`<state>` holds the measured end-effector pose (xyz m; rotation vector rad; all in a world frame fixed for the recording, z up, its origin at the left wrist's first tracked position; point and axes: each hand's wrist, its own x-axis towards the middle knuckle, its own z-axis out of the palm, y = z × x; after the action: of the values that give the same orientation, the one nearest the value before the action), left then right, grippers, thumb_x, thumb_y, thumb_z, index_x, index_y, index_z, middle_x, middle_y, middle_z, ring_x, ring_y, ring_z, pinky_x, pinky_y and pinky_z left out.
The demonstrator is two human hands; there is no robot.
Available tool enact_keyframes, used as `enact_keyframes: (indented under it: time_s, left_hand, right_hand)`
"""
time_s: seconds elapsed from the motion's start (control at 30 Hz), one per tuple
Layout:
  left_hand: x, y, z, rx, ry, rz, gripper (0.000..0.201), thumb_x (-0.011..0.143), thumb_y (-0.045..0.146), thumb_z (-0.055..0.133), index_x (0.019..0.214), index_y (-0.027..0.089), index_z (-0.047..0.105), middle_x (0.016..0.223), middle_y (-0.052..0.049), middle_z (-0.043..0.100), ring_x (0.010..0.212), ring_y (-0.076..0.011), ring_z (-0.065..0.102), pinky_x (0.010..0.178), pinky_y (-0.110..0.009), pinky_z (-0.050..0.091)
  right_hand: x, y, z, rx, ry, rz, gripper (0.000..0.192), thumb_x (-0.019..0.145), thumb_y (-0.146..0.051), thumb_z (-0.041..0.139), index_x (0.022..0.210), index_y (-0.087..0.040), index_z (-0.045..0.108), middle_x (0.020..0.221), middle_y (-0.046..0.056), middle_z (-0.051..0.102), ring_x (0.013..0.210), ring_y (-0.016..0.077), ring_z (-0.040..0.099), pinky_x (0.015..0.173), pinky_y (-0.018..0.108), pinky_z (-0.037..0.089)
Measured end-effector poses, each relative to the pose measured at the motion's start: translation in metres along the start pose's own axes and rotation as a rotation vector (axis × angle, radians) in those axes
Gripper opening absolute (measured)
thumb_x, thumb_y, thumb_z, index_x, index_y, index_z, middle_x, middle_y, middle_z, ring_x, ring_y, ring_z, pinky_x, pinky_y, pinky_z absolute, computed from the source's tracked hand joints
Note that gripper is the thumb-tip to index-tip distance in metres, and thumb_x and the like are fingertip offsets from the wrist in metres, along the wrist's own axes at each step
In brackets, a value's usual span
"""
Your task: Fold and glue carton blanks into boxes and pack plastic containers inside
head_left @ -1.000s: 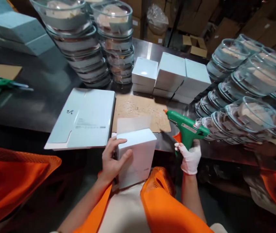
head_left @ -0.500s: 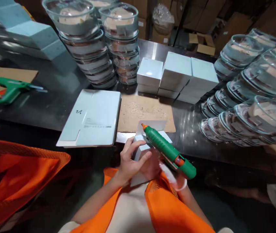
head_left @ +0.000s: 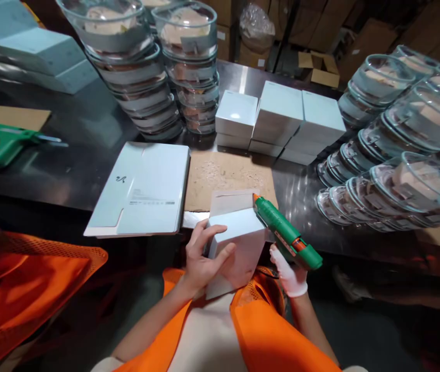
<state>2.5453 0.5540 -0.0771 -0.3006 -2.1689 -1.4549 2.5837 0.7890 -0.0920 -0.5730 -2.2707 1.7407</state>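
My left hand [head_left: 204,256] grips a white cardboard box [head_left: 239,253] that leans against my body at the table's front edge. Its fingers lie over the top and the thumb along the near side. A flap [head_left: 230,203] stands up at the box's far end, with a thin line along its upper part. My right hand [head_left: 290,271], in a white glove, is wrapped round the handle of a green glue gun [head_left: 282,225]. The gun's orange nozzle meets the right end of the flap. Part of the handle is hidden behind the gun's body.
Flat white cartons [head_left: 142,191] lie stacked at left, beside a brown cardboard sheet [head_left: 223,173]. White boxes [head_left: 278,113] stand behind it. Stacked clear round containers [head_left: 185,67] rise at back left, more [head_left: 390,175] at right. Another green glue gun [head_left: 6,143] lies far left, near an orange-vested person [head_left: 37,289].
The glue gun in my right hand has moved right along the flap, from its left end to its right end. My left hand still holds the box, whose top now shows more.
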Motion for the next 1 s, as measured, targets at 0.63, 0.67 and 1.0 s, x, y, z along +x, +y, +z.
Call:
enact_keyframes:
  time_s: [0.63,0.67,1.0]
  left_hand:
    - [0.005,-0.008,-0.027,-0.175,0.060,-0.211,0.033,0.090,0.051,0.079,0.106,0.022,0.072,0.111,-0.007,0.071,0.092,-0.0189,0.069,0.075,-0.027,0.054]
    - [0.005,-0.009,-0.026,-0.171,0.047,-0.199,0.034,0.090,0.052,0.078,0.106,0.022,0.072,0.110,-0.007,0.071,0.095,-0.0199,0.069,0.077,-0.028,0.055]
    - [0.001,-0.014,-0.007,-0.253,-0.040,-0.114,0.036,0.093,0.055,0.075,0.107,0.023,0.069,0.133,-0.017,0.069,0.141,-0.0350,0.061,0.110,-0.047,0.053]
  right_hand:
    - [0.121,-0.029,-0.012,-0.214,-0.098,0.163,0.051,0.084,-0.064,0.074,0.058,-0.020,0.070,0.053,0.006,0.067,0.053,0.0184,0.064,0.050,0.026,0.047]
    - [0.116,-0.034,-0.014,-0.232,-0.039,0.115,0.045,0.081,-0.059,0.079,0.060,-0.020,0.071,0.057,0.005,0.068,0.058,0.0181,0.066,0.055,0.026,0.049]
    - [0.071,-0.074,0.040,0.430,-0.492,0.171,0.054,0.066,-0.052,0.097,0.106,-0.021,0.080,0.105,0.006,0.081,0.092,0.0233,0.076,0.086,0.034,0.061]
